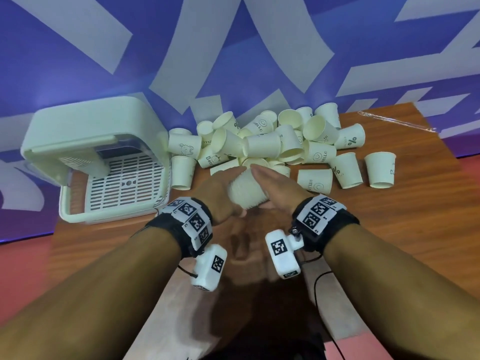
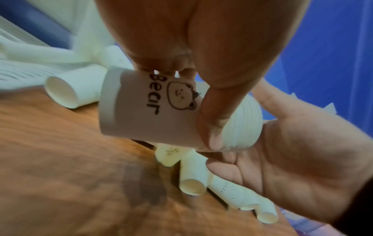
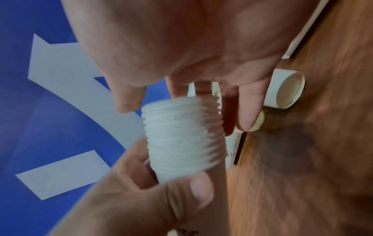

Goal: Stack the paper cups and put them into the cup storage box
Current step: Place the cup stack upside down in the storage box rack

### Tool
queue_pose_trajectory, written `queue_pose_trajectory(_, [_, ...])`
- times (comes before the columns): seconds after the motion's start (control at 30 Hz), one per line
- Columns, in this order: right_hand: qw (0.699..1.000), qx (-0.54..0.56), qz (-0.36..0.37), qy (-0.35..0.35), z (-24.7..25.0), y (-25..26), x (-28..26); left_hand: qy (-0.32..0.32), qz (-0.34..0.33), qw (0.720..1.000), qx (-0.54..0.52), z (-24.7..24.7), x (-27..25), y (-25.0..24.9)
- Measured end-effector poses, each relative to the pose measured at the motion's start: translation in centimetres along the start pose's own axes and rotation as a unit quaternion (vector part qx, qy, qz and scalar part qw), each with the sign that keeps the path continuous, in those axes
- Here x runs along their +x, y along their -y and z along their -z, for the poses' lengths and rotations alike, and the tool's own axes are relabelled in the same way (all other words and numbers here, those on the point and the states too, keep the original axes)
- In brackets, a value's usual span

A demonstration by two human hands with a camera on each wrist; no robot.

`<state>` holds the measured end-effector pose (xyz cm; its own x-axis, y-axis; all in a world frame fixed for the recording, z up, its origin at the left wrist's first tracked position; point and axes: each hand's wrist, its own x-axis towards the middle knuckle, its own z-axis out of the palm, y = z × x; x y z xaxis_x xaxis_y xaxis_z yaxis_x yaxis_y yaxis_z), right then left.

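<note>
Over the wooden table (image 1: 389,216), my left hand (image 1: 220,196) grips a nested stack of paper cups (image 1: 246,190) lying on its side. Thumb and fingers curl round its outer cup, printed "Bear" (image 2: 149,108). My right hand (image 1: 275,185) lies against the stack's right side with straight fingers (image 3: 250,108), its palm (image 2: 282,151) by the ridged rim end (image 3: 181,138). Behind the hands is a pile of loose cups (image 1: 272,144). The pale green storage box (image 1: 109,216) stands at the left with its lid (image 1: 78,126) raised. A row of stacked cups (image 1: 85,165) lies inside on a slotted tray.
Single cups (image 1: 380,170) stand mouth-down at the pile's right. A clear plastic wrapper (image 1: 397,122) lies at the table's back right corner. The box overhangs the table's left edge. Bare wood shows in front of the hands and to the right.
</note>
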<state>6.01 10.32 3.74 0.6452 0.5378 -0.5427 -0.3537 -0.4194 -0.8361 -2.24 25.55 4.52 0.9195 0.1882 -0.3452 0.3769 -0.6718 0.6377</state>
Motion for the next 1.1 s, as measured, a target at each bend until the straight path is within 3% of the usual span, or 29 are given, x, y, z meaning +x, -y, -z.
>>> queue_pose_trajectory(0.17, [0.995,0.082,-0.051,0.007,-5.2,1.7,0.8,-0.037,0.013,0.998,-0.051,3.7,-3.0,4.5])
queue_pose_trajectory(0.33, [0.984,0.143,-0.075,0.076,-13.9,4.9,2.0,-0.112,0.025,0.989,-0.094,9.4,-5.4,10.2])
queue_pose_trajectory(0.5, [0.992,0.105,-0.046,0.044,-22.6,8.1,4.5,-0.184,0.049,0.978,-0.085,13.9,-6.7,16.5])
queue_pose_trajectory(0.6, [0.996,0.068,-0.050,0.009,-26.8,9.6,6.2,-0.208,0.112,0.967,-0.098,15.6,-6.5,19.8])
queue_pose_trajectory(0.7, [0.997,0.018,-0.063,-0.035,-30.4,10.3,8.4,-0.195,0.161,0.958,-0.138,16.7,-5.8,22.6])
queue_pose_trajectory(0.83, [0.994,-0.050,-0.076,-0.061,-32.8,9.8,10.9,-0.145,0.157,0.961,-0.175,17.7,-4.2,25.1])
queue_pose_trajectory(0.93, [0.993,-0.047,-0.091,-0.052,-33.1,9.6,12.3,-0.108,0.179,0.954,-0.215,17.8,-3.2,26.7])
queue_pose_trajectory(1.1, [0.993,-0.002,-0.095,-0.074,-33.5,10.3,15.9,-0.121,0.178,0.929,-0.300,18.3,-1.5,27.8])
